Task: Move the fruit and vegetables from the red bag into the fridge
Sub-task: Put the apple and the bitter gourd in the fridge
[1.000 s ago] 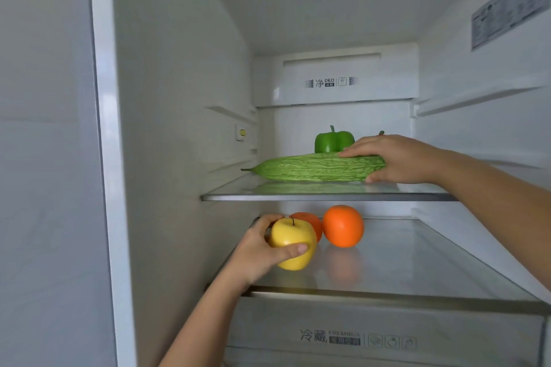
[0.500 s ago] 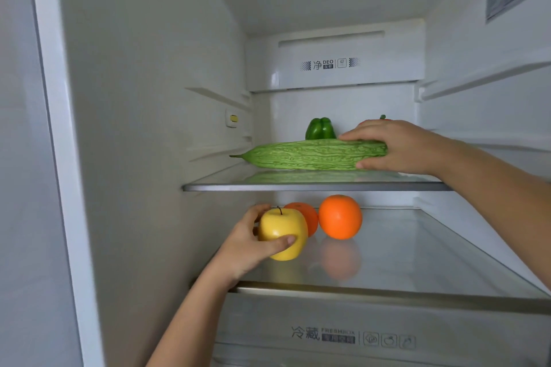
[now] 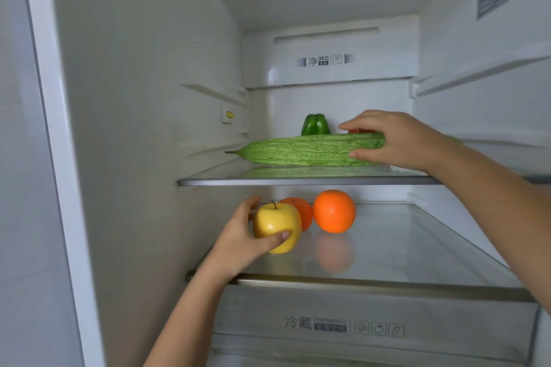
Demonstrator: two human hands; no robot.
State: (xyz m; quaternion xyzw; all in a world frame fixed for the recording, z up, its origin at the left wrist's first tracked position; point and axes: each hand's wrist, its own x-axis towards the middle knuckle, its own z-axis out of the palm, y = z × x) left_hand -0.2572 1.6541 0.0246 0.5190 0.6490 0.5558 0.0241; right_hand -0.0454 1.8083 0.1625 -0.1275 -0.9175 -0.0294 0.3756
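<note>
Inside the open fridge, my right hand (image 3: 393,140) grips the right end of a long green bitter gourd (image 3: 301,150) lying across the upper glass shelf (image 3: 298,180). Behind the gourd stands a green bell pepper (image 3: 315,124), and a bit of something red (image 3: 359,130) shows under my fingers. On the lower glass shelf (image 3: 402,247), my left hand (image 3: 241,238) holds a yellow apple (image 3: 275,226) resting at the left. Two oranges sit just behind and to the right of the apple, one (image 3: 334,211) in full view, the other (image 3: 301,211) partly hidden. The red bag is out of view.
The fridge's left wall (image 3: 143,128) is close to my left hand. A crisper drawer (image 3: 357,328) with a label sits below the lower shelf. The right part of the lower shelf holds nothing.
The view has shifted slightly down and closer. Both hands keep their hold; the gourd and apple stay about where they were on their shelves.
</note>
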